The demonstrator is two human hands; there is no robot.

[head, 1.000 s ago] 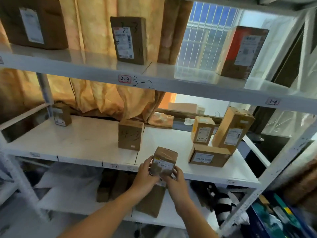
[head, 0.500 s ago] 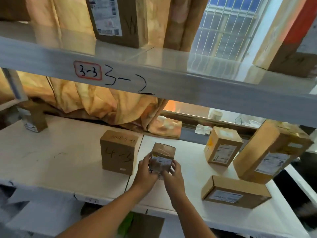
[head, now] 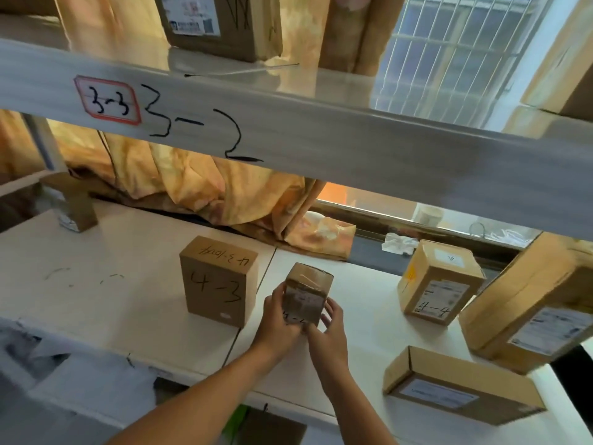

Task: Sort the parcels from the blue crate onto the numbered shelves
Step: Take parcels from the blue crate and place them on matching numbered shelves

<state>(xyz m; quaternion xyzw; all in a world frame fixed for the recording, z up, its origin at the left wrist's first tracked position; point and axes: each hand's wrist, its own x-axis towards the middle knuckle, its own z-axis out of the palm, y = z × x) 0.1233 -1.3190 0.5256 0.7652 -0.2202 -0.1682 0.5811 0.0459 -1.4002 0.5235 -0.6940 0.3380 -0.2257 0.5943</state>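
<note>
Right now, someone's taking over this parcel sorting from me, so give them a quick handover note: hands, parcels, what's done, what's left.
Hands: left grip holds the small taped parcel by its left side; right grip holds its right side.
Position: the parcel is upright over the white shelf, just right of the 4-3 box. Contact with the shelf cannot be told, and fingers partly hide its marking.
Done: the 4-4 box, flat box and large tilted box are on this shelf, further right.
Left: set it down, let go. The blue crate is out of view, so what remains is unknown.
</note>
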